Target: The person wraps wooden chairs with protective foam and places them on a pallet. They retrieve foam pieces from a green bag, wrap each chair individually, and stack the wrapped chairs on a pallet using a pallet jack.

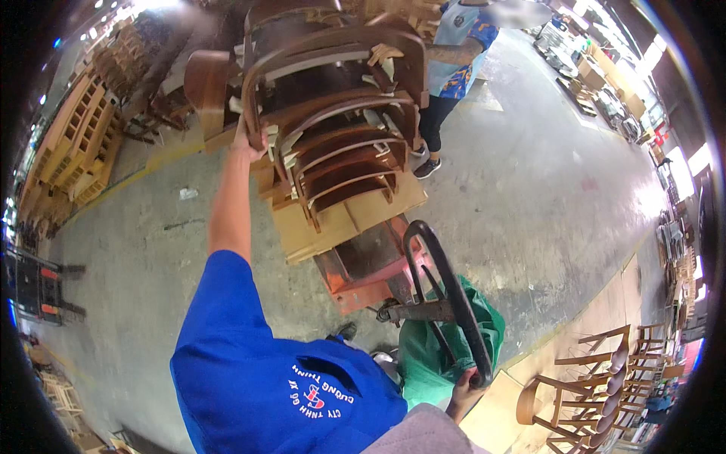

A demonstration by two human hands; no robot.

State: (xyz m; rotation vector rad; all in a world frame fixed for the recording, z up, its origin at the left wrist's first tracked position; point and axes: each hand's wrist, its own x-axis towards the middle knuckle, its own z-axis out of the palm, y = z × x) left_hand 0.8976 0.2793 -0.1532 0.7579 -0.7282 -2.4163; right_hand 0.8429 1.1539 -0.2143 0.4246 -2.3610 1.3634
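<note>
A stack of dark brown curved wooden chair frames stands on flattened cardboard, over a red pallet jack. My left arm is stretched forward, and my left hand is closed around the edge of a curved frame on the stack's left side. Pale padding pieces sit between the frames. Close to my body, my right hand grips the lower end of the pallet jack's black loop handle. Green cloth lies behind the handle.
Across the stack, a co-worker in a patterned shirt rests a hand on a frame. Wooden chairs stand at the lower right. Wooden racks are at the left, above a dark forklift-like machine. Stacked goods line the far right.
</note>
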